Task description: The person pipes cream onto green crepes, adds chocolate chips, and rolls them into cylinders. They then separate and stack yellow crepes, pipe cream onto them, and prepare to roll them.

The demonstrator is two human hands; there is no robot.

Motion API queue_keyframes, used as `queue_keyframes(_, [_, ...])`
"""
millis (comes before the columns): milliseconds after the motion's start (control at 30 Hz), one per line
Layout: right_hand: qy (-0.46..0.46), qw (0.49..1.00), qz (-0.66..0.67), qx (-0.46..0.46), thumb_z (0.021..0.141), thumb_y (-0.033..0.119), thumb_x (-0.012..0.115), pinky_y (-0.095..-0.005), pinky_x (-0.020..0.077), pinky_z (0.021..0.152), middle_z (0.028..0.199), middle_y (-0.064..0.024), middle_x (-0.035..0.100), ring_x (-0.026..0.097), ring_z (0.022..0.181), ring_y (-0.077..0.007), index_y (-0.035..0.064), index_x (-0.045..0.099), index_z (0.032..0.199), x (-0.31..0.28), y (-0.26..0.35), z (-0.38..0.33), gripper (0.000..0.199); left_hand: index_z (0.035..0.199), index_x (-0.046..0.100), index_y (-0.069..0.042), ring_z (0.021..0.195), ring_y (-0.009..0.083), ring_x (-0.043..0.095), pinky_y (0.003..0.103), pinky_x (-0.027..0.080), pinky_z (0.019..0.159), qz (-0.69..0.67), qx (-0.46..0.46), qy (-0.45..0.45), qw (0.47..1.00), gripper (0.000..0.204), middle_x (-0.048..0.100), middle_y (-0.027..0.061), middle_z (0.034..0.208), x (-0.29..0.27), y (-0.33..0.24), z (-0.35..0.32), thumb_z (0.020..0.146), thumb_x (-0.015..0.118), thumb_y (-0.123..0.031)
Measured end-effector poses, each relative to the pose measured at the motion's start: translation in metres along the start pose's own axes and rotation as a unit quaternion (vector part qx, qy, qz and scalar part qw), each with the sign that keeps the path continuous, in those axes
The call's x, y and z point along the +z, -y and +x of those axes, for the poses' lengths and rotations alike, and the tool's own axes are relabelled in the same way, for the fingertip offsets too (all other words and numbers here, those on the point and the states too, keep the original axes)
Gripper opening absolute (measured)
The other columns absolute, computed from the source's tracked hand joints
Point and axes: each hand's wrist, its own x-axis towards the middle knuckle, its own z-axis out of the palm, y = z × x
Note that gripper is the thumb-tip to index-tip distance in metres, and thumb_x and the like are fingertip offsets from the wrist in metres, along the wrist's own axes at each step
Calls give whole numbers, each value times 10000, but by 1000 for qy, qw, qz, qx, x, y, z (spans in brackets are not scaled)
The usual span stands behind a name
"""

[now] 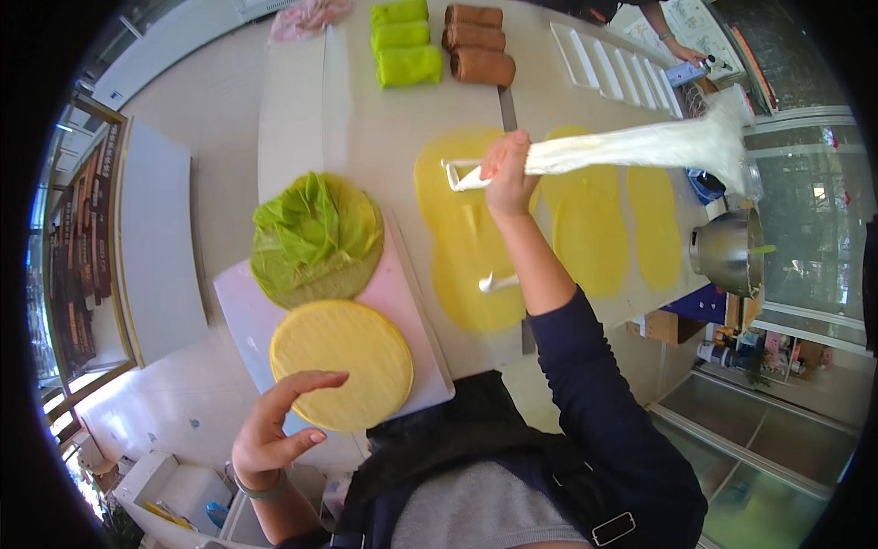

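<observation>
My right hand (510, 178) is wrapped round a long piping bag (640, 146) of white cream, its full end stretching off to the right. The bag's tip is over a pair of overlapping yellow crepes (457, 256) on the table. A bent line of white cream (452, 176) lies by the tip, and a shorter cream strip (494, 284) is partly hidden by my forearm. With fingers apart and holding nothing, my left hand (274, 435) is at the near edge of a round stack of yellow crepes (352, 366). Behind that stack is a rumpled green crepe pile (315, 229).
Both stacks rest on a pinkish board (416, 320). More yellow crepes (590, 238) lie to the right, near a metal bowl (727, 252). Green rolls (407, 66), brown rolls (480, 66) and a slotted white tray (613, 69) are at the back. Another person's hand (681, 50) is at far right.
</observation>
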Motion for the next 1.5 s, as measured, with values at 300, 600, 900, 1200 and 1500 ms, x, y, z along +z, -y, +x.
queue_keyframes(300, [56,993,-92,46,1131,427,395,-264,320,463,568,1,357,355,479,-110,126,370,694,-61,86,-143,532,1414,551,83,1378,336,548,429,384,1165,-45,7,42,998,634,615,225,1426,14,12,8,916,735,-263])
queue_keyframes(600, [121,970,-207,27,1009,253,681,-394,420,571,632,-86,536,534,569,-269,30,566,775,-63,184,-127,343,1548,395,38,1446,286,480,414,347,1201,116,236,-8,965,625,549,192,1507,139,-53,126,1011,646,-159])
queue_keyframes(900, [181,934,-275,138,940,315,764,-393,532,861,917,-94,718,712,940,-262,39,691,1186,-200,314,-191,377,1302,611,6,1185,193,623,343,480,1051,75,326,106,936,392,682,94,1205,320,-144,170,1137,457,-314])
queue_keyframes(1200, [-67,968,-227,-83,910,41,736,-313,548,861,1087,-92,757,708,955,-174,4,696,1188,-370,385,-235,283,1329,618,-8,1173,205,626,340,467,1049,99,311,109,939,344,658,109,1275,517,-83,177,986,642,-26])
queue_keyframes(1500, [-260,964,-33,-40,1016,75,627,-305,560,846,1111,-71,745,712,960,-163,20,684,1233,-429,395,-299,231,1123,704,-6,1011,101,665,281,542,892,-5,285,96,954,243,726,27,1060,564,-58,169,900,698,90])
